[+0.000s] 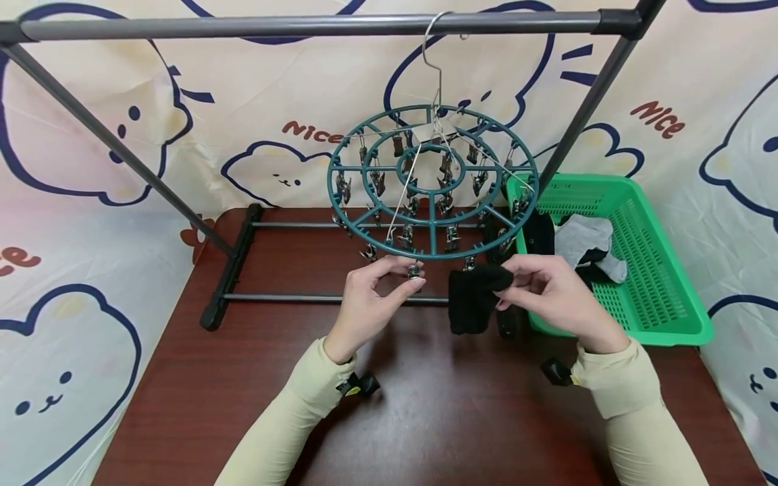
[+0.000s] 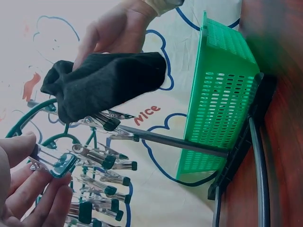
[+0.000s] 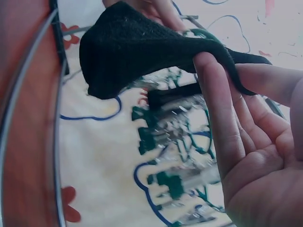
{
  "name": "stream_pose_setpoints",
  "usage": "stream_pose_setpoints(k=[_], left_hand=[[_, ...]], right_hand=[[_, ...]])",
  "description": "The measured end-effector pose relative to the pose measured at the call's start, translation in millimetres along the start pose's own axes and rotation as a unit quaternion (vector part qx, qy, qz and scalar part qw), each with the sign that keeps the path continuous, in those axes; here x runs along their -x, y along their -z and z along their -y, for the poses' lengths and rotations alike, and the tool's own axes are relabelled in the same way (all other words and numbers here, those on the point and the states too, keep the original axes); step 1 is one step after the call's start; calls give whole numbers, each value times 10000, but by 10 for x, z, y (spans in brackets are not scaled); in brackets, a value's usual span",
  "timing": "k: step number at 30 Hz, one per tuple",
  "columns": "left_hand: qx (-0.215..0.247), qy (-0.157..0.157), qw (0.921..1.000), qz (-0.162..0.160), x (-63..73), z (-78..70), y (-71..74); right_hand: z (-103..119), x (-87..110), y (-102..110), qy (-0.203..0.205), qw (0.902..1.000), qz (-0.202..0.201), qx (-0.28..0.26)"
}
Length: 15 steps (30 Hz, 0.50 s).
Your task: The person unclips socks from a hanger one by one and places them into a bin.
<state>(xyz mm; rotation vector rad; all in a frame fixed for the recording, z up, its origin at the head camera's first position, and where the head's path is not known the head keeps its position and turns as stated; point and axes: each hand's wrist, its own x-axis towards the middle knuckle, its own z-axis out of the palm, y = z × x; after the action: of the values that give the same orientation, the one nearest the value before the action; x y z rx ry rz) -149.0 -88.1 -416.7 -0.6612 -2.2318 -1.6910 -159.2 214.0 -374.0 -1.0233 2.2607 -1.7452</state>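
At the near rim of a round dark green clip hanger (image 1: 433, 256), my left hand (image 1: 367, 300) pinches one metal clip (image 1: 414, 271). The left wrist view shows this clip (image 2: 54, 161) between thumb and fingers, its green-coated end pointing outward. To its right, my right hand (image 1: 550, 290) pinches a small black sock (image 1: 474, 300) by one end. The rest of the sock (image 3: 137, 56) sticks out from the fingers toward the left hand, just below the hanger's rim. More metal clips (image 2: 102, 156) with green tips dangle from the rings.
The hanger hooks over the grey top bar (image 1: 243, 27) of a rack standing on a brown table (image 1: 425, 405). Behind the right hand, a green basket (image 1: 687, 334) holds grey and black cloth items (image 1: 583, 236). A patterned sheet (image 1: 255, 88) covers the back.
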Motion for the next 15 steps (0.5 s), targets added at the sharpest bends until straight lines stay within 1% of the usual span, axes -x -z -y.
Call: stream_pose_setpoints(k=[6, 10, 12, 13, 15], left_hand=[[47, 17, 10000, -40, 1, -2, 5], [104, -5, 9999, -40, -2, 5, 5], [135, -18, 9999, -41, -2, 5, 7], [141, -20, 9999, -44, -2, 4, 9], [139, -25, 9999, -54, -2, 3, 11]], right_hand=[[117, 80, 236, -88, 9992, -385, -54], [163, 168, 399, -288, 9960, -844, -96], [169, 204, 487, -322, 9936, -1070, -139], [171, 217, 532, -328, 9924, -1171, -182], [159, 232, 632, -239, 9900, -1316, -440]])
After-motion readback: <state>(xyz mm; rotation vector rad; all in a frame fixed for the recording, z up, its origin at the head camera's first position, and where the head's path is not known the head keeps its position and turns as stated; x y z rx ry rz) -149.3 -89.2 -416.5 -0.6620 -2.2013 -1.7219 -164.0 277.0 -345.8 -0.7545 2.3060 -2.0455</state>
